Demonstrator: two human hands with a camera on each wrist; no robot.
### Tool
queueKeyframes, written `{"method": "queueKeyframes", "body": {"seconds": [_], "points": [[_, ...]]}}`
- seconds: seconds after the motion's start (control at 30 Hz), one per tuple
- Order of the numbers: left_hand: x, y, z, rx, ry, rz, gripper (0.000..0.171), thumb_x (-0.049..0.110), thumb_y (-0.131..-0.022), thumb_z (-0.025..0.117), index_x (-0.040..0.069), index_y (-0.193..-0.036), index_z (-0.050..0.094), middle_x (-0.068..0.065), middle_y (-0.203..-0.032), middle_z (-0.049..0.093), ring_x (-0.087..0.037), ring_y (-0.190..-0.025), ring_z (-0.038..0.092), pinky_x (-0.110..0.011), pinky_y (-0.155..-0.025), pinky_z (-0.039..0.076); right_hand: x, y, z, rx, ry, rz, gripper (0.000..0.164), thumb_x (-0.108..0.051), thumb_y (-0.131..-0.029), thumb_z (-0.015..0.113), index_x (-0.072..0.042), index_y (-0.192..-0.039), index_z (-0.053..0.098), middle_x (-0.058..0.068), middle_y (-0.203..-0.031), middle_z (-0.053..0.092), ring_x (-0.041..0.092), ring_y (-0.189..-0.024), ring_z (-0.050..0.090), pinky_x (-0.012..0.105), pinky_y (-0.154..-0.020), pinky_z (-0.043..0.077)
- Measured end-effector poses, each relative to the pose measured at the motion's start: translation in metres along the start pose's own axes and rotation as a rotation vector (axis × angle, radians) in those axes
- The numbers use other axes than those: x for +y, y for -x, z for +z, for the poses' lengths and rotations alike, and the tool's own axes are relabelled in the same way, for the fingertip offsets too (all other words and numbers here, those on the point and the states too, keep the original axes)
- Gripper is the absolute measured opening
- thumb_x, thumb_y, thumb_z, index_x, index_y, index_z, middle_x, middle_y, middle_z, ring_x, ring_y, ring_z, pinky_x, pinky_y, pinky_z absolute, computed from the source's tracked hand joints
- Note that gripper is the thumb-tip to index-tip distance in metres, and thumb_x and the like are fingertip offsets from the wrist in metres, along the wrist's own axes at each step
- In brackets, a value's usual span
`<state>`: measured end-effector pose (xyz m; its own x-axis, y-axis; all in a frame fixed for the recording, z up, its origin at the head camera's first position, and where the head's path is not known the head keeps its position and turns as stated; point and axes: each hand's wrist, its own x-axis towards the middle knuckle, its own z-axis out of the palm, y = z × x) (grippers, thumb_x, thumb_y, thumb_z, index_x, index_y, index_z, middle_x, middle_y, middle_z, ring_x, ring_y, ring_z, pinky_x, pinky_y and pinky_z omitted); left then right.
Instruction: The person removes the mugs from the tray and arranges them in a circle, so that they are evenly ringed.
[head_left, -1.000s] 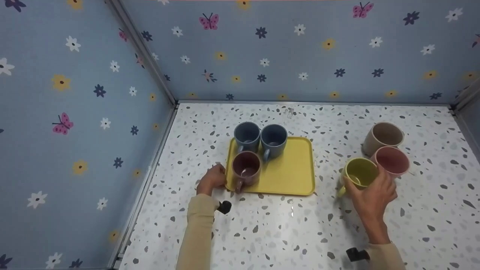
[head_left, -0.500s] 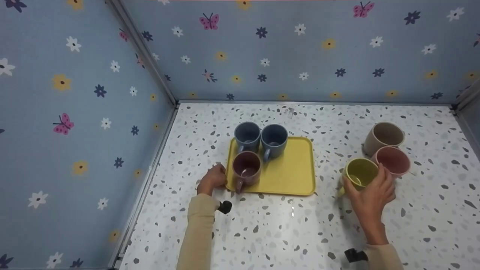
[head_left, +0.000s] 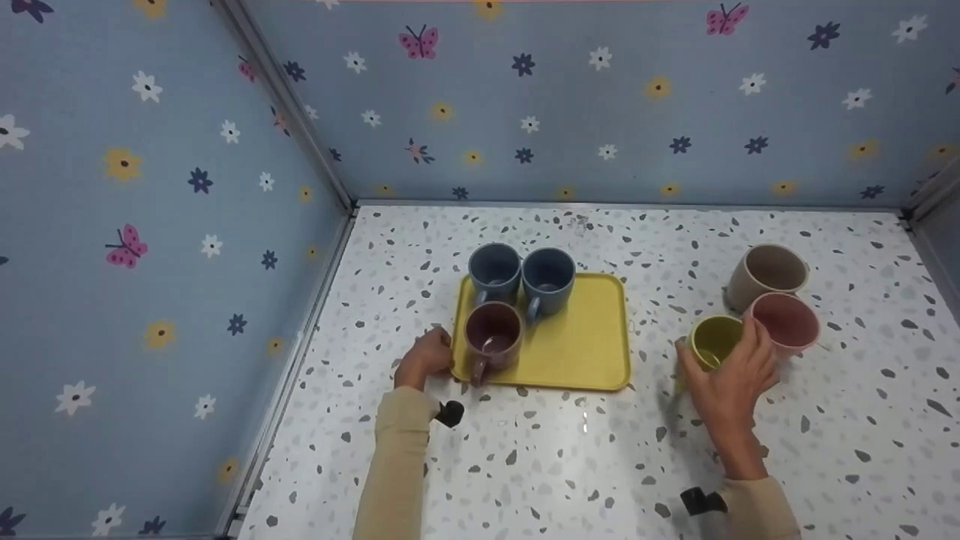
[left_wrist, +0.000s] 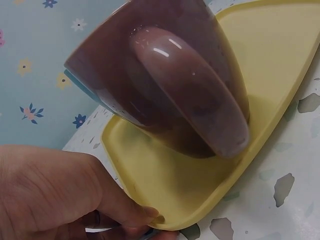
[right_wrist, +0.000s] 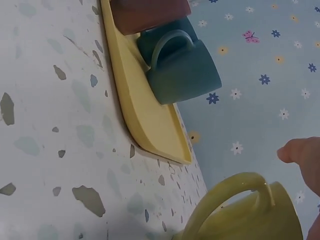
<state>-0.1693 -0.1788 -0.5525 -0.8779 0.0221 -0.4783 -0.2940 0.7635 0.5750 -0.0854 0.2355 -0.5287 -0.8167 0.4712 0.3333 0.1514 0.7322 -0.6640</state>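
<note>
My left hand (head_left: 427, 354) pinches the near-left corner of a yellow tray (head_left: 581, 337), with the thumb on the rim in the left wrist view. A brown mug (head_left: 493, 330) stands upright on the tray beside that hand, its handle toward me. Behind it are two blue mugs, one at the left (head_left: 495, 266) and one at the right (head_left: 549, 274). Right of the tray, a yellow-green mug (head_left: 715, 339) stands on the table. My right hand (head_left: 731, 382) is spread around it; in the right wrist view the thumb (right_wrist: 292, 150) is apart from the mug.
A pink mug (head_left: 786, 321) and a beige mug (head_left: 750, 281) stand just behind the yellow-green one. The speckled table (head_left: 540, 465) is bounded by a patterned back wall (head_left: 570, 97) and a patterned left wall (head_left: 172, 285).
My right hand has shifted slightly left, and its thumb has come away from the yellow-green mug's side. The left hand and the tray have stayed put.
</note>
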Motion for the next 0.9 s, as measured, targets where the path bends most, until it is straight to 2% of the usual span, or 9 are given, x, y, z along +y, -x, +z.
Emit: {"method": "queueKeyframes", "body": {"seconds": [0.2,0.4,0.53,0.9], "points": [[0.001,0.001,0.000,0.003,-0.001,0.002,0.021,0.002,-0.075,0.057,0.007,-0.094,0.051,-0.010,-0.096,0.056,-0.024,-0.085,0.050,-0.030,-0.070,0.040,-0.013,-0.003,0.007,0.028,-0.048,-0.107,0.095,-0.035,-0.071,0.082,-0.006,-0.145,0.031,0.020,-0.146,0.032,0.036,-0.134,0.026,0.058,-0.110,0.006],[0.003,0.002,0.000,-0.012,0.026,-0.020,0.020,0.001,-0.076,0.055,0.007,-0.094,0.049,-0.009,-0.092,0.055,-0.021,-0.078,0.051,-0.027,-0.064,0.040,-0.029,-0.005,0.014,0.002,-0.200,-0.193,0.090,-0.026,-0.072,0.083,0.000,-0.143,0.034,0.024,-0.143,0.034,0.038,-0.133,0.029,0.053,-0.111,0.017],[0.003,0.002,0.000,-0.018,0.037,-0.032,0.020,0.002,-0.077,0.056,0.008,-0.095,0.050,-0.008,-0.092,0.055,-0.021,-0.078,0.052,-0.027,-0.064,0.041,-0.040,-0.007,0.017,-0.045,-0.265,-0.203,0.087,-0.022,-0.075,0.081,-0.001,-0.144,0.032,0.023,-0.145,0.031,0.035,-0.135,0.029,0.049,-0.113,0.023],[0.000,0.002,0.000,0.006,0.023,0.003,0.022,0.002,-0.074,0.055,0.007,-0.095,0.051,-0.010,-0.096,0.055,-0.023,-0.084,0.050,-0.029,-0.069,0.040,-0.064,-0.005,0.028,-0.138,-0.276,-0.212,0.085,-0.026,-0.079,0.077,-0.004,-0.146,0.029,0.019,-0.142,0.035,0.031,-0.131,0.035,0.048,-0.110,0.028]]}}
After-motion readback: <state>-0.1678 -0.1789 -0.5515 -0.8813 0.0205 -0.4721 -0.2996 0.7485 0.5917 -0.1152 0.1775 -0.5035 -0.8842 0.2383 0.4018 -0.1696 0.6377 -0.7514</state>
